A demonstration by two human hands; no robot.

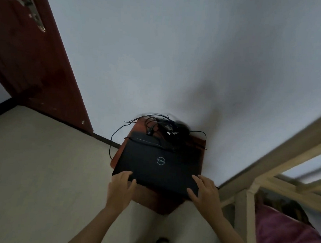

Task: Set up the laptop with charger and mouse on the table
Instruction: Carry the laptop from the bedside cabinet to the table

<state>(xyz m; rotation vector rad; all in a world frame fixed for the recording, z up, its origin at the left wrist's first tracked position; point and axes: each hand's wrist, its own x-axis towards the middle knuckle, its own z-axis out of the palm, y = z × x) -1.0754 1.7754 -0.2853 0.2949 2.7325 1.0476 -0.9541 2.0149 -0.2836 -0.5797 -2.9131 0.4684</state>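
A closed black laptop (159, 164) lies lid-up on a small reddish-brown table (151, 201) against the wall. My left hand (121, 186) holds its near left corner, fingers on the lid. My right hand (204, 191) holds its near right corner, thumb on the front edge. Behind the laptop sits a tangled heap of black cables with a charger brick (166, 130) and a dark blurred lump (182, 127) that I cannot make out. One cable (112, 141) hangs over the table's left side.
A pale wall (178, 56) rises behind the table. A dark red door (34, 57) with a metal handle stands at the left. A cream metal bed frame (266, 165) with purple bedding (288, 236) is at the right. Pale floor (40, 170) spreads to the left.
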